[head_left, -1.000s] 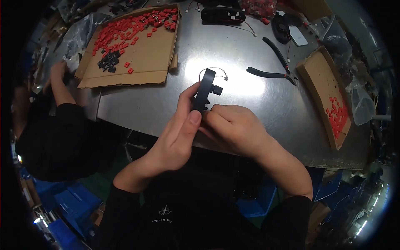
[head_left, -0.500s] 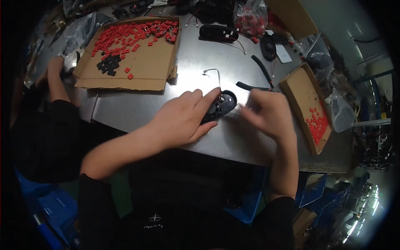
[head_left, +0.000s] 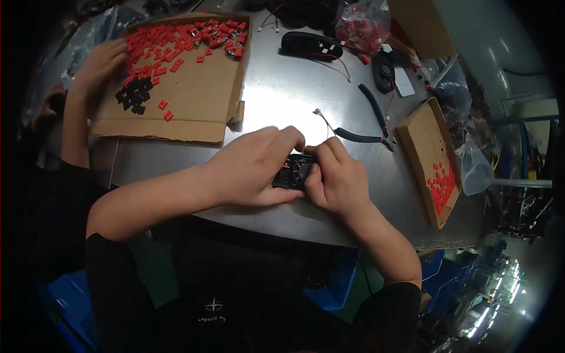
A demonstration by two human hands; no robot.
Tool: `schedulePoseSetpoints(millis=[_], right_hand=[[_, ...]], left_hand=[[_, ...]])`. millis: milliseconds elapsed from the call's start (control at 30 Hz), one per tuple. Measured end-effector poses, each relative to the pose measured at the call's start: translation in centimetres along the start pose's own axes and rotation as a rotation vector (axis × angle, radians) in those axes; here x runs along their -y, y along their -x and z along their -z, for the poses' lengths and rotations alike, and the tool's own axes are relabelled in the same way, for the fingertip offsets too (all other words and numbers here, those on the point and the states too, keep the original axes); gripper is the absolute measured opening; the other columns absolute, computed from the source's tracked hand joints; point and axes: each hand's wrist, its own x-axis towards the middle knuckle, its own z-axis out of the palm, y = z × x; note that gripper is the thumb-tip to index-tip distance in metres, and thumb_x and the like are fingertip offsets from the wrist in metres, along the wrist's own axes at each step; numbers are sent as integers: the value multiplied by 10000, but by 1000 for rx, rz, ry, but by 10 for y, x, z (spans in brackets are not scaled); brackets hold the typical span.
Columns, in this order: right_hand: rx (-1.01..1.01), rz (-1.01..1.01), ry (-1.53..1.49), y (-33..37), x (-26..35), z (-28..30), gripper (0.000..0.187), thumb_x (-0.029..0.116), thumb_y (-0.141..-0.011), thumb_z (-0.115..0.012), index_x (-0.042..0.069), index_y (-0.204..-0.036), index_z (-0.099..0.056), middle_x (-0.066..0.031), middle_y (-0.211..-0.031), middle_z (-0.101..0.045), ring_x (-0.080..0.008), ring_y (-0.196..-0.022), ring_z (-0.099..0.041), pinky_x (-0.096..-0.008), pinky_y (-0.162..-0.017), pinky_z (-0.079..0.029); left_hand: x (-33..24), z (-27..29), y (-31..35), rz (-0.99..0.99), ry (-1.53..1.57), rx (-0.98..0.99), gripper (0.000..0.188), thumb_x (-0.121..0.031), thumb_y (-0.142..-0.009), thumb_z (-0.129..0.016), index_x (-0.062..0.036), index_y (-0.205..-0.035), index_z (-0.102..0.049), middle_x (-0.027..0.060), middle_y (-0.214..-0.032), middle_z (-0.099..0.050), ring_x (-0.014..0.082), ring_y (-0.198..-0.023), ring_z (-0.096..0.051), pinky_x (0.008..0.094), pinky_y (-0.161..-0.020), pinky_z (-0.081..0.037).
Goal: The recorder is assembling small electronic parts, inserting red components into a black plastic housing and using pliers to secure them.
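A small black plastic housing [head_left: 292, 172] with an open inside is held between my two hands over the metal table. My left hand [head_left: 250, 165] is closed on its left side, thumb along the near edge and fingers at the far edge. My right hand [head_left: 340, 179] grips the right end, thumb pressed on top; its fingers cover much of that end. A thin wire [head_left: 323, 117] with a small white connector sticks out beyond my right fingers. Past that hand lie pliers [head_left: 368, 139] with black handles, spread apart on the table.
A cardboard tray [head_left: 200, 117] of red and black pieces stands left, with a co-worker's hand [head_left: 97, 66] at its edge. On the right is another cardboard tray [head_left: 415, 132] with red pieces. Farther back lie a black housing [head_left: 311, 46] and a plastic bag [head_left: 365, 26] of red parts.
My right hand has come left from beside the housing and now grips its right end. The housing has turned in my hands. The co-worker's hand has moved to the left tray.
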Motion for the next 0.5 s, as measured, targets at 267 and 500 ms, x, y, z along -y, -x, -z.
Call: schedulePoseSetpoints(millis=[267,500], right_hand=[[-10,-5,-35,-9,8,0,283,110,-845,-586,23,-1076,-725,-142,-904,-632,-331,-710,-674,-402,-639,-561],[-12,-11,-6,-4,8,0,264,115,-844,-616,37,-1072,-724,-129,-924,-650,-330,-698,-685,-406,-617,-562]], left_hand=[[10,11,4,57,-106,17,658,-624,-825,-774,-56,-1085,-565,122,-950,-632,317,-904,-608,418,-815,-480],[20,-7,8,-36,-25,-137,614,-610,-827,-773,-63,-1006,-559,140,-949,-613,325,-930,-582,445,-815,-467]])
